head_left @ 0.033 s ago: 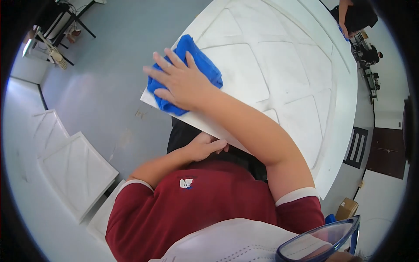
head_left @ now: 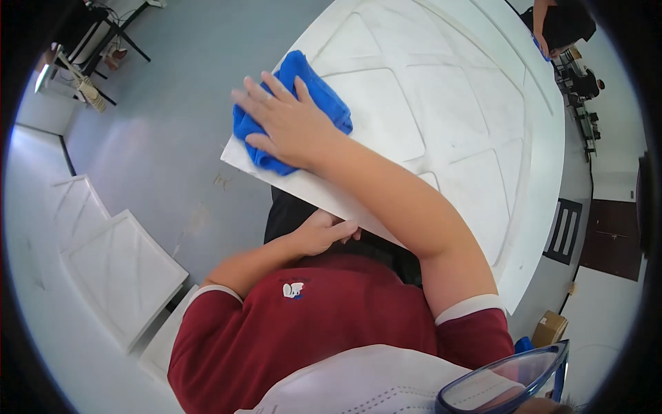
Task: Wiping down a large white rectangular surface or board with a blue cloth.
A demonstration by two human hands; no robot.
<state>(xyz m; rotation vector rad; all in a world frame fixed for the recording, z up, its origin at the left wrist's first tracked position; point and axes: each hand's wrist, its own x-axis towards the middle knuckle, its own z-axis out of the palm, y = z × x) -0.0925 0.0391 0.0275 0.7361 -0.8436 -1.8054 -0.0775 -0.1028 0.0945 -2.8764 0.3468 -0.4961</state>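
A blue cloth (head_left: 329,107) is partly covered by the right hand (head_left: 293,125) at the corner of a white grooved panel (head_left: 448,93).
The right hand's fingers are spread across the cloth — laid over the panel's left corner, beyond which the grey floor (head_left: 200,90) is seen. The left hand (head_left: 321,232) is held beside the near edge, its fingers partly hidden — whether they are pressed together cannot be told.

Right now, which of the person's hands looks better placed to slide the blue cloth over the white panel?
Probably the right hand: it lies spread on the blue cloth, which rests on the white panel. The left hand is apart from the cloth, by the panel's near edge.
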